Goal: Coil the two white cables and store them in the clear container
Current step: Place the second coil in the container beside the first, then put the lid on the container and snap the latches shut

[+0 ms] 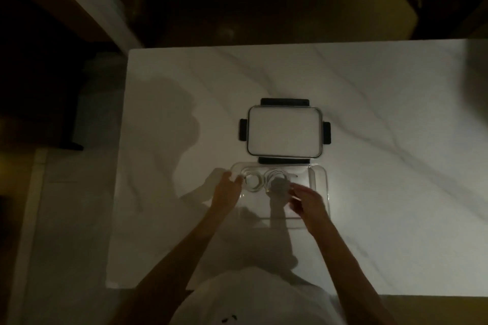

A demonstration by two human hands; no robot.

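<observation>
Glossy veined marble table (369, 113); clear plastic container (320, 179); black-clipped lid (285, 130).

I am seeing my right hand (307, 199) covering the near right part of the clear container (320, 179), and dimness is blurring the coiled cables (266, 179) inside

2 white cables, left coil (253, 180) and right coil (277, 179), lie side by side inside the clear container (320, 179).

white cables: 2 (252, 180) (276, 179) | clear container: 1 (320, 179) | lid: 1 (284, 130) | hands: 2 (225, 190) (307, 202)
</observation>
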